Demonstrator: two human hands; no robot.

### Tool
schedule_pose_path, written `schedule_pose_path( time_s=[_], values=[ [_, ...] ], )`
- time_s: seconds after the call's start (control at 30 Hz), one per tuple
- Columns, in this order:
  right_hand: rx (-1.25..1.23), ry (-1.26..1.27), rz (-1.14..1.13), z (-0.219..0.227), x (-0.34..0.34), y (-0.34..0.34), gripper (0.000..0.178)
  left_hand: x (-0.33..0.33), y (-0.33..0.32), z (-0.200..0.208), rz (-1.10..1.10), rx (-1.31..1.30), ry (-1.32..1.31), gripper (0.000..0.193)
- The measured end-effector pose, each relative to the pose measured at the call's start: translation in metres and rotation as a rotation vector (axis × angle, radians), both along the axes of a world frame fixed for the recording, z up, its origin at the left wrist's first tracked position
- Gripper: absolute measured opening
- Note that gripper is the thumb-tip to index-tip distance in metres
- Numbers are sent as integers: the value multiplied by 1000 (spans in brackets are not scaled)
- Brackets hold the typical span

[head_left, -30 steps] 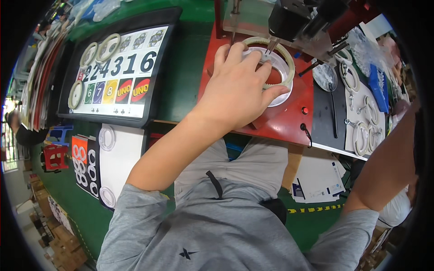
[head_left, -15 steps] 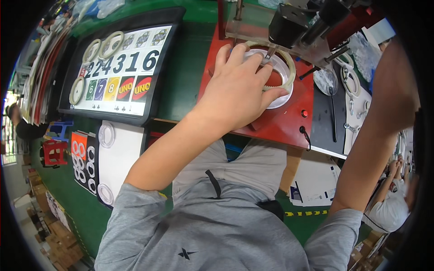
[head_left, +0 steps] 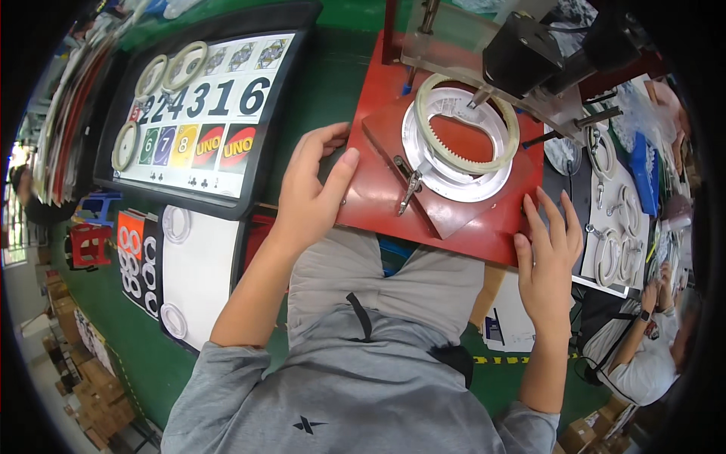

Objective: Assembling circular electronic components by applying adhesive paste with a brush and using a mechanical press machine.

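A white plastic ring [head_left: 482,191] lies on the red base plate [head_left: 378,204] of a bench machine. On it rests a cream ring with inner teeth [head_left: 508,144], set slightly askew. A small metal fitting [head_left: 409,194] touches the white ring's near left edge. My left hand [head_left: 316,189] is open at the plate's left edge, thumb and fingers apart, holding nothing. At the plate's right edge my right hand [head_left: 550,246] is open too, fingers spread, fingertips on or close to the red surface. Contact cannot be made out exactly.
Over the rings hangs the machine's black motor [head_left: 522,54] on a clear plate [head_left: 446,57]. To the left, a black-edged mat [head_left: 261,163] bears a printed sheet and several cream rings. More rings with metal fittings [head_left: 607,257] lie on the right. A co-worker's arm [head_left: 643,325] shows far right.
My left hand has left the rings and moved to the plate's left edge. My right hand has come down from the upper right to the plate's right edge. The metal fitting is now visible.
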State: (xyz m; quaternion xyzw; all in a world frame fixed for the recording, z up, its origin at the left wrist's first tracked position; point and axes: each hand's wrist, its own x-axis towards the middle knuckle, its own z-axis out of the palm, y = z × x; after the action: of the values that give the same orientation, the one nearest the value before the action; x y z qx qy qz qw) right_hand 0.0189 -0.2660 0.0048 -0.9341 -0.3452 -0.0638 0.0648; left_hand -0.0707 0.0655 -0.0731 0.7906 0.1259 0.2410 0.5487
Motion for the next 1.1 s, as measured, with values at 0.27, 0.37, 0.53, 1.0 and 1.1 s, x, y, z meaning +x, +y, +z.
schedule_pose_path(
  time_s=[0.27,0.37,0.53,1.0,1.1],
  values=[
    [-92,48,35,3,-9,-1,70,0,-5,-3,32,-33,-25,33],
    [-89,62,54,9,-3,-1,68,-2,-5,-4,37,-52,-16,31],
    [69,2,30,16,7,6,48,-3,-3,-7,49,-40,-12,30],
    [484,-35,287,13,29,62,31,12,-28,71,-132,611,-261,28],
    [440,-55,330,10,37,65,32,26,-48,77,-212,675,-294,22]
  ],
)
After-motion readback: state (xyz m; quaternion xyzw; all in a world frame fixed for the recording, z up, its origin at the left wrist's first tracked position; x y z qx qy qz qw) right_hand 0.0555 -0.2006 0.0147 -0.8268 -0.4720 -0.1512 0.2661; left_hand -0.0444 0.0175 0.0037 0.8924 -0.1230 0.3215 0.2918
